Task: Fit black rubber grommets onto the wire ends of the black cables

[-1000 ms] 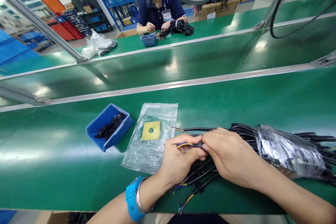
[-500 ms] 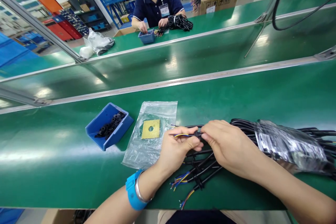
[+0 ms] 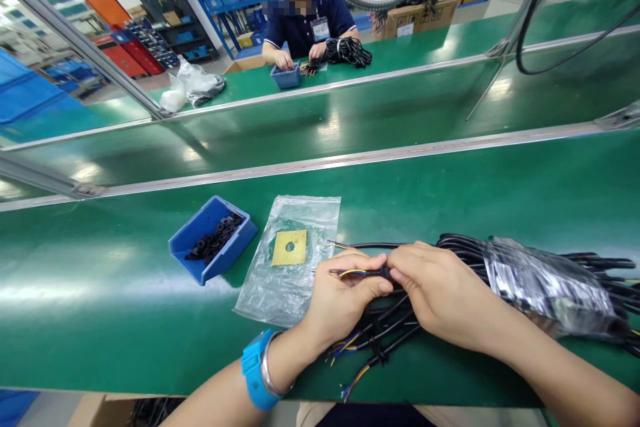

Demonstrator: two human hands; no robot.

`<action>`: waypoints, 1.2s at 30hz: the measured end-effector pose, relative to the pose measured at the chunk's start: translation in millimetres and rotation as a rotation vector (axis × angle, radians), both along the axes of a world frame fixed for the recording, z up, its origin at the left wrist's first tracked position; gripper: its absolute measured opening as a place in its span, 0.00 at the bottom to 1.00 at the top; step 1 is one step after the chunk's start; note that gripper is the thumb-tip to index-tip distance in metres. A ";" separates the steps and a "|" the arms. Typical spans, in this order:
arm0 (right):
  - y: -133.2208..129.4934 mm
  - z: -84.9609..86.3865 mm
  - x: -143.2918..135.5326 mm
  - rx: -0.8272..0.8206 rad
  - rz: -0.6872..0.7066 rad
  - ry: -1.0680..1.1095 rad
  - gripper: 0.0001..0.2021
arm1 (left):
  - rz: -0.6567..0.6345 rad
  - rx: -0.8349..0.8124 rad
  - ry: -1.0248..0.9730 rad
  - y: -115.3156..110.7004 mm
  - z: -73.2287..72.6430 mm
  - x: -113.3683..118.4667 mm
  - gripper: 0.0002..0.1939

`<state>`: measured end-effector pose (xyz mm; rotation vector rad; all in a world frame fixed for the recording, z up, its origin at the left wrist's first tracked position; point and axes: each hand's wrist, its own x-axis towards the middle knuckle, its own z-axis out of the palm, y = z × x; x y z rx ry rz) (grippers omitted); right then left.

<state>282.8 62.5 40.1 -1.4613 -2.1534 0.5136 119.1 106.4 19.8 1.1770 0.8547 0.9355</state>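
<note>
My left hand (image 3: pixel 345 290) pinches a small black rubber piece (image 3: pixel 385 271) at the end of a black cable, whose blue and yellow wires (image 3: pixel 353 272) lie across the fingers. Touching it from the right, my right hand (image 3: pixel 430 283) is closed round the same cable. Beneath and beside both hands lie more black cables (image 3: pixel 460 243) with bare coloured wire ends, some with black pieces on them. Clear plastic film (image 3: pixel 550 287) wraps the bundle on the right. A blue bin (image 3: pixel 225 263) of small black parts stands to the left.
A clear plastic bag (image 3: pixel 270 293) with a yellow square plate (image 3: pixel 289 247) lies left of my hands on the green table (image 3: pixel 100 320). Metal rails (image 3: pixel 320 163) cross behind. Across them a person (image 3: pixel 305 27) handles cables beside another blue bin (image 3: pixel 287 77).
Both hands and the held cable have shifted slightly right and down. The black piece sits at the fingertips, and another cable's end shows more plainly behind my left hand.
</note>
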 end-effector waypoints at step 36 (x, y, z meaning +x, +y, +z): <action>0.2 -1.0 2.9 -0.018 0.082 -0.107 0.13 | -0.212 0.546 0.320 8.3 0.8 -22.5 0.06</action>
